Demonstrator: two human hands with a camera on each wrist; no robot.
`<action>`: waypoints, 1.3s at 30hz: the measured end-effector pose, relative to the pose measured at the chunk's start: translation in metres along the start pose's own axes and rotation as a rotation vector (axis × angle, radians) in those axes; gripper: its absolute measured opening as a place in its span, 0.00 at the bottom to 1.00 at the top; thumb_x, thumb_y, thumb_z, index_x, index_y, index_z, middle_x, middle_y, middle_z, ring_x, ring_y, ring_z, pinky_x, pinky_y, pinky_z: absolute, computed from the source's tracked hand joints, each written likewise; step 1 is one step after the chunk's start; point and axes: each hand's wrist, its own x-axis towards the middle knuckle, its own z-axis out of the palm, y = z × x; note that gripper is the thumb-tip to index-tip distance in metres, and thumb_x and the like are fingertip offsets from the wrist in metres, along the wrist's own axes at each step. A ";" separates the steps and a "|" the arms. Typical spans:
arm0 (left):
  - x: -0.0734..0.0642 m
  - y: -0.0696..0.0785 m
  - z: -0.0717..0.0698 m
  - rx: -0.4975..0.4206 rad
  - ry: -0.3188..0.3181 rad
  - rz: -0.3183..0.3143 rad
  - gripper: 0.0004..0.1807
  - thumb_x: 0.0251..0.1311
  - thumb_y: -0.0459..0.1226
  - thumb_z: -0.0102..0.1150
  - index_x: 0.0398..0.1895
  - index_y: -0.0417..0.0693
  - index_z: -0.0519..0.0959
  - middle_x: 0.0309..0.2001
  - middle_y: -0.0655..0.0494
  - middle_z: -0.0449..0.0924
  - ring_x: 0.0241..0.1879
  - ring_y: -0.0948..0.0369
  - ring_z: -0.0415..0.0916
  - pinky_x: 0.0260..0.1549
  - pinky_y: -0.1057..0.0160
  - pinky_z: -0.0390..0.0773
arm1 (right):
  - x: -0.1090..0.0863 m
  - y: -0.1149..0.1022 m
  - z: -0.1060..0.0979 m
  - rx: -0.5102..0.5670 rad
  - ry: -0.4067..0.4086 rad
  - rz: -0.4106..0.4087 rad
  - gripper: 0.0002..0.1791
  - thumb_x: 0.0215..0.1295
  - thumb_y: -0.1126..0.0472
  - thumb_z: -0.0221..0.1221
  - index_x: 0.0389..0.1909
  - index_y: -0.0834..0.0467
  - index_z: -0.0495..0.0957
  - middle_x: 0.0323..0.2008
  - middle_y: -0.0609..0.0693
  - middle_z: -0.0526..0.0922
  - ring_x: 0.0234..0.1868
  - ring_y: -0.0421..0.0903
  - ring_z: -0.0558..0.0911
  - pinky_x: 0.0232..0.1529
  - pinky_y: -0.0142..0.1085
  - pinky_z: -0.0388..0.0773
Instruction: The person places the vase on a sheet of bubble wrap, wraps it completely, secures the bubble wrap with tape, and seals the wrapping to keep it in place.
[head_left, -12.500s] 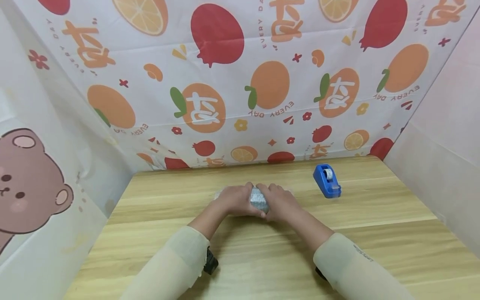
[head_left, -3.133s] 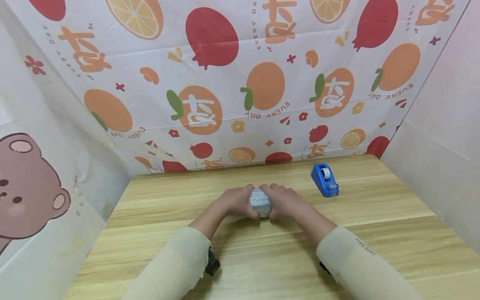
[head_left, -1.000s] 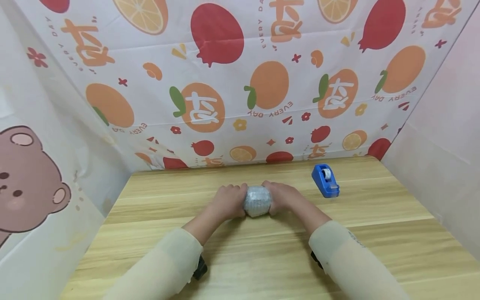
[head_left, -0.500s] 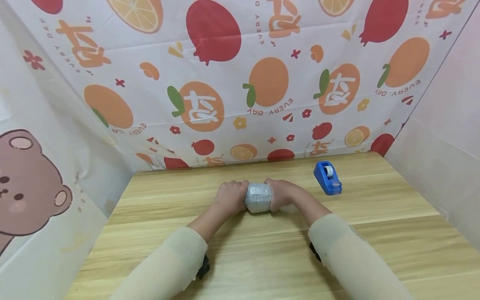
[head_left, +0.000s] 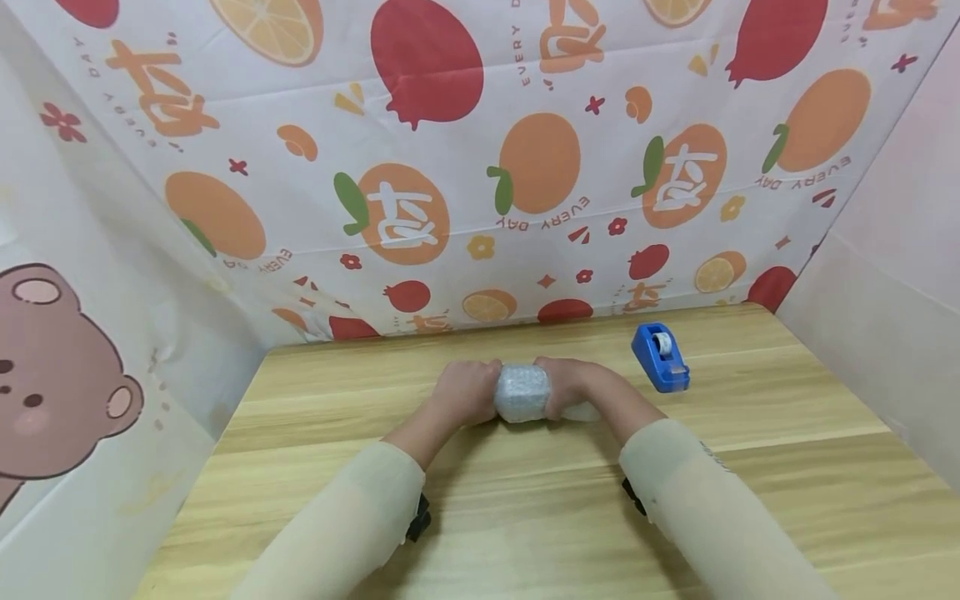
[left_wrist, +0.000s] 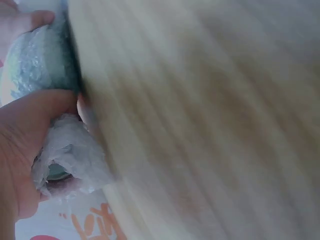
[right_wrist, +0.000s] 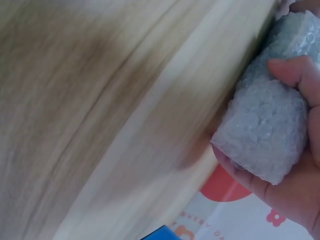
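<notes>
A roll-shaped bundle in clear bubble wrap [head_left: 522, 393] lies crosswise over the wooden table, between my two hands. My left hand [head_left: 467, 392] grips its left part, thumb and fingers curled round it. In the left wrist view a loose, crumpled wrap end [left_wrist: 75, 155] pokes out past that hand, with something greenish and glassy inside its opening. My right hand [head_left: 567, 385] holds the right part, wrist bent. In the right wrist view its thumb presses on the bubble wrap [right_wrist: 265, 120], and the flap end sticks out beyond the palm. The wrapped item itself is mostly hidden.
A blue tape dispenser [head_left: 660, 358] with a roll of tape stands at the back right of the wooden table [head_left: 510, 517]. Behind the table hangs a fruit-print cloth [head_left: 480, 167]. Pale cloth walls close in both sides.
Since the earliest frame my hands have moved apart along the bundle, baring more of its middle. Lately my right wrist has bent more, and a wrap end shows beyond it. The dispenser stays put.
</notes>
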 end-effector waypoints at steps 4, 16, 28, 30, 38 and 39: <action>0.005 -0.001 -0.005 -0.011 -0.083 -0.006 0.17 0.45 0.44 0.65 0.39 0.49 0.76 0.30 0.56 0.81 0.28 0.56 0.78 0.26 0.53 0.78 | 0.000 0.000 0.000 -0.016 0.035 0.027 0.38 0.38 0.68 0.73 0.54 0.53 0.69 0.45 0.49 0.78 0.45 0.48 0.76 0.49 0.42 0.74; 0.011 -0.005 -0.024 -0.241 -0.401 -0.110 0.24 0.41 0.48 0.71 0.42 0.48 0.77 0.37 0.56 0.79 0.35 0.58 0.74 0.40 0.57 0.77 | 0.001 -0.003 0.010 -0.240 0.167 0.081 0.37 0.42 0.62 0.76 0.55 0.52 0.69 0.49 0.50 0.80 0.50 0.48 0.78 0.51 0.48 0.76; 0.012 -0.011 -0.024 -0.497 -0.532 -0.141 0.18 0.40 0.41 0.71 0.34 0.46 0.76 0.32 0.55 0.78 0.31 0.58 0.72 0.32 0.62 0.74 | -0.003 -0.003 0.016 -0.308 0.238 0.061 0.35 0.43 0.61 0.77 0.53 0.51 0.71 0.46 0.51 0.80 0.45 0.48 0.78 0.48 0.48 0.77; 0.011 -0.013 -0.023 -0.565 -0.569 -0.148 0.18 0.40 0.41 0.70 0.33 0.45 0.76 0.31 0.54 0.77 0.30 0.59 0.72 0.31 0.63 0.73 | -0.003 -0.004 0.017 -0.325 0.250 0.053 0.35 0.44 0.61 0.77 0.53 0.50 0.70 0.46 0.51 0.80 0.44 0.49 0.78 0.47 0.48 0.77; 0.008 -0.020 -0.021 -0.728 -0.683 -0.158 0.16 0.39 0.42 0.68 0.31 0.43 0.77 0.30 0.53 0.78 0.29 0.59 0.75 0.27 0.64 0.76 | -0.002 -0.005 0.022 -0.380 0.300 0.038 0.36 0.46 0.60 0.76 0.56 0.50 0.69 0.48 0.53 0.78 0.45 0.51 0.78 0.44 0.50 0.78; 0.009 -0.021 -0.021 -0.731 -0.685 -0.155 0.17 0.38 0.42 0.67 0.31 0.43 0.77 0.30 0.53 0.78 0.29 0.59 0.75 0.27 0.64 0.76 | -0.002 -0.005 0.022 -0.380 0.307 0.039 0.36 0.45 0.60 0.76 0.56 0.50 0.69 0.48 0.53 0.78 0.45 0.51 0.78 0.44 0.50 0.78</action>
